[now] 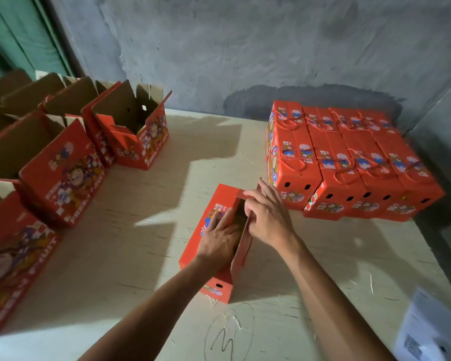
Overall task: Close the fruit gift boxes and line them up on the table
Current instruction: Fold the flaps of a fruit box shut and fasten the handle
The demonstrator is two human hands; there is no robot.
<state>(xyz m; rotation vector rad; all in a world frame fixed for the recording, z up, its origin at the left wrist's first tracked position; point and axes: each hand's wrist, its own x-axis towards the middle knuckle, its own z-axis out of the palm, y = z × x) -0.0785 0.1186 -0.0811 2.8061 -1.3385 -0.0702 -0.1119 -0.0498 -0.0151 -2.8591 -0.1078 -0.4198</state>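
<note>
From your head camera, the inside of the red box [214, 238] you are working on at six o'clock of centre shows only as a dark slit, so you cannot tell what it holds. The open boxes [130, 134] running from nine to eleven o'clock are cut off by the left edge, and their prints blur. At five o'clock a white sheet [433, 332] runs off the corner, its print unreadable.

Your left hand [219, 237] lies flat on the left lid flap, fingers straight and close together, pressing it down. Your right hand [267, 217] curls over the upright right flap, fingers hooked on its top edge. Both forearms reach in from below. The closed boxes [349, 162] stand packed together in rows at two o'clock on the pale table [141, 256].
</note>
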